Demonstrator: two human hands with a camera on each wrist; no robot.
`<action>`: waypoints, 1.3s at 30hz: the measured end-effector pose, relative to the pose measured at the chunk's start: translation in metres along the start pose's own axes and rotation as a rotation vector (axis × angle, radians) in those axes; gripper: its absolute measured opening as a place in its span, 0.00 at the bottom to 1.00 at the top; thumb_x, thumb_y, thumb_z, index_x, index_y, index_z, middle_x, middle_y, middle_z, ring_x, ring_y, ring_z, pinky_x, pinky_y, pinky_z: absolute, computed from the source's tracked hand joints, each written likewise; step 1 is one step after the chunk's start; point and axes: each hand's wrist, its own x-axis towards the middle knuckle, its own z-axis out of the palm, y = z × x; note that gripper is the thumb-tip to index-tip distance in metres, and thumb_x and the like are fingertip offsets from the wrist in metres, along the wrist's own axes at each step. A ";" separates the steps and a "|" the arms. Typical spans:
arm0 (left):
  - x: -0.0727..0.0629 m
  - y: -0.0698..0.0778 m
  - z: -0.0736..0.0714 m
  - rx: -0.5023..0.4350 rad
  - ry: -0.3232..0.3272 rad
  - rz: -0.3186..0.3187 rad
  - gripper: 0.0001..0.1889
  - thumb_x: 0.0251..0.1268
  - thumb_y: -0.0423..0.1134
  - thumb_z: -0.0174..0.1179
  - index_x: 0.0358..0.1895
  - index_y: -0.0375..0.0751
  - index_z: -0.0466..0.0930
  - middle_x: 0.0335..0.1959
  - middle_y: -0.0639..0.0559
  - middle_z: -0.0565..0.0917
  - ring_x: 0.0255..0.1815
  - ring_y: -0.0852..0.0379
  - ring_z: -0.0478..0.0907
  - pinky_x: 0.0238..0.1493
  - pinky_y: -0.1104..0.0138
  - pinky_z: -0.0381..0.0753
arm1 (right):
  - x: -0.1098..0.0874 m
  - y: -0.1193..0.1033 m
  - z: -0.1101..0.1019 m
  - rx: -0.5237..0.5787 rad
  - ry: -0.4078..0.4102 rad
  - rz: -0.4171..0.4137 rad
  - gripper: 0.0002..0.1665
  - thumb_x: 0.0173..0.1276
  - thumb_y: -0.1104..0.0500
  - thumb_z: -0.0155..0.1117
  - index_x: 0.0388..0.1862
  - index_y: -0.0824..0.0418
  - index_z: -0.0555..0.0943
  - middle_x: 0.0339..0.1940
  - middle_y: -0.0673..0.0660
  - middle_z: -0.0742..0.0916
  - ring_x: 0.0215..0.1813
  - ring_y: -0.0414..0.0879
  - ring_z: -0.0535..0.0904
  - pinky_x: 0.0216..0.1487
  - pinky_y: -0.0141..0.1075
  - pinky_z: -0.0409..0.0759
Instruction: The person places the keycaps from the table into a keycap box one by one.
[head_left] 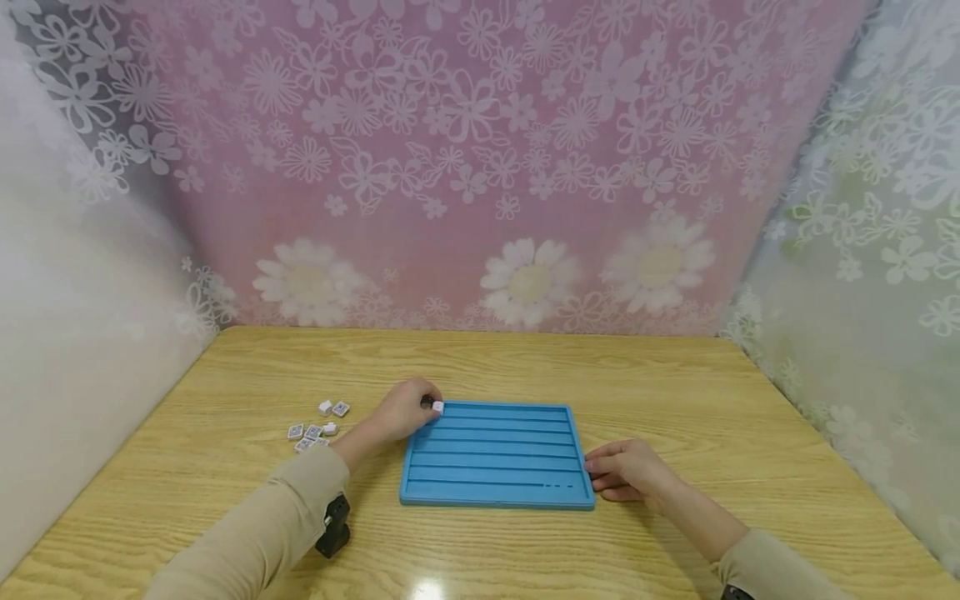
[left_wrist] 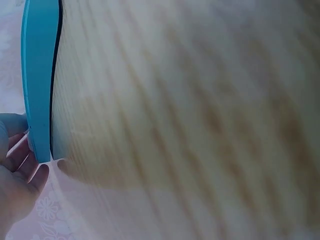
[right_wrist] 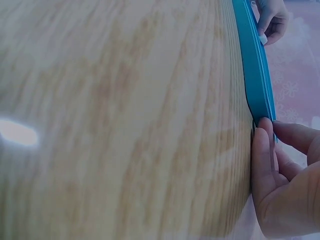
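Near the far left corner of a blue tray with parallel ridges [head_left: 491, 447], my left hand [head_left: 405, 407] pinches a small white piece [head_left: 438, 407] that looks like a keycap. The right wrist view also shows this white piece [right_wrist: 263, 38] between finger and thumb, at the tray's edge. My right hand [head_left: 628, 471] holds the tray's right side near its front corner. In the right wrist view the thumb lies over the rim and the fingers rest against the side wall. What the white piece bears on its top cannot be read.
Several similar white pieces [head_left: 313, 432] lie loosely on the wooden table [head_left: 480, 546] to the left of the tray, some showing grey faces. Two more [head_left: 341, 409] lie a little farther back. Flowered cloth [head_left: 480, 167] hangs behind the table and along its sides.
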 end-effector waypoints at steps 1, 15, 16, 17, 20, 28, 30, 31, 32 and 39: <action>0.000 0.000 0.000 0.002 -0.002 -0.003 0.04 0.63 0.34 0.60 0.38 0.39 0.81 0.42 0.47 0.78 0.40 0.54 0.73 0.43 0.59 0.75 | 0.000 0.000 0.000 0.000 0.000 0.000 0.16 0.61 0.65 0.62 0.47 0.73 0.78 0.24 0.55 0.85 0.24 0.41 0.80 0.27 0.34 0.80; 0.002 0.004 0.001 0.011 -0.009 -0.060 0.06 0.62 0.35 0.60 0.39 0.38 0.81 0.43 0.47 0.78 0.39 0.54 0.72 0.43 0.60 0.75 | 0.001 0.001 0.000 0.001 -0.001 -0.002 0.17 0.61 0.65 0.62 0.48 0.74 0.77 0.24 0.55 0.85 0.24 0.42 0.80 0.27 0.34 0.80; 0.002 0.004 0.001 0.013 -0.011 -0.062 0.06 0.62 0.35 0.60 0.39 0.38 0.81 0.43 0.47 0.78 0.39 0.54 0.72 0.43 0.60 0.75 | 0.001 0.001 -0.001 0.001 -0.001 -0.003 0.17 0.61 0.65 0.62 0.48 0.74 0.78 0.24 0.55 0.85 0.24 0.42 0.80 0.27 0.34 0.80; 0.003 0.003 0.001 0.014 -0.011 -0.064 0.06 0.62 0.35 0.60 0.39 0.38 0.81 0.43 0.47 0.78 0.39 0.54 0.72 0.43 0.60 0.75 | 0.001 0.001 -0.001 0.000 -0.002 -0.004 0.17 0.61 0.65 0.62 0.48 0.73 0.78 0.24 0.55 0.85 0.24 0.42 0.80 0.27 0.34 0.80; 0.003 0.003 0.001 0.021 -0.013 -0.065 0.05 0.62 0.34 0.60 0.39 0.38 0.81 0.43 0.47 0.77 0.39 0.54 0.72 0.42 0.60 0.75 | 0.001 0.001 -0.001 0.000 -0.001 -0.003 0.17 0.61 0.65 0.62 0.48 0.73 0.78 0.24 0.55 0.85 0.24 0.42 0.80 0.27 0.34 0.80; 0.004 0.002 0.001 0.022 -0.007 -0.056 0.04 0.60 0.32 0.60 0.38 0.38 0.80 0.40 0.48 0.78 0.37 0.54 0.72 0.40 0.61 0.75 | 0.001 0.002 -0.001 -0.003 0.004 -0.004 0.16 0.61 0.65 0.63 0.47 0.73 0.78 0.24 0.55 0.85 0.24 0.42 0.80 0.27 0.34 0.80; 0.004 0.002 0.001 0.021 -0.007 -0.054 0.04 0.60 0.31 0.59 0.38 0.38 0.80 0.40 0.48 0.78 0.37 0.54 0.71 0.40 0.61 0.75 | 0.001 0.002 -0.001 -0.002 0.005 -0.006 0.16 0.61 0.65 0.63 0.47 0.73 0.78 0.24 0.55 0.85 0.24 0.42 0.80 0.27 0.34 0.80; 0.004 0.002 0.001 0.022 -0.007 -0.052 0.05 0.60 0.31 0.59 0.38 0.38 0.81 0.40 0.48 0.78 0.37 0.54 0.71 0.40 0.61 0.75 | 0.001 0.002 -0.001 -0.002 0.005 -0.007 0.16 0.61 0.65 0.63 0.47 0.73 0.78 0.24 0.55 0.84 0.24 0.42 0.80 0.27 0.34 0.80; 0.004 0.002 0.000 0.021 -0.007 -0.050 0.05 0.60 0.31 0.59 0.38 0.38 0.81 0.40 0.48 0.78 0.37 0.54 0.71 0.40 0.61 0.75 | 0.001 0.002 -0.001 -0.002 0.004 -0.008 0.16 0.61 0.65 0.63 0.47 0.73 0.78 0.24 0.55 0.84 0.24 0.42 0.80 0.27 0.34 0.80; 0.002 -0.001 -0.002 -0.016 -0.001 -0.043 0.09 0.60 0.32 0.60 0.43 0.36 0.80 0.43 0.46 0.78 0.43 0.52 0.74 0.45 0.59 0.76 | 0.000 0.002 -0.001 0.007 -0.011 -0.010 0.17 0.61 0.65 0.63 0.47 0.73 0.78 0.25 0.55 0.85 0.24 0.42 0.80 0.27 0.34 0.80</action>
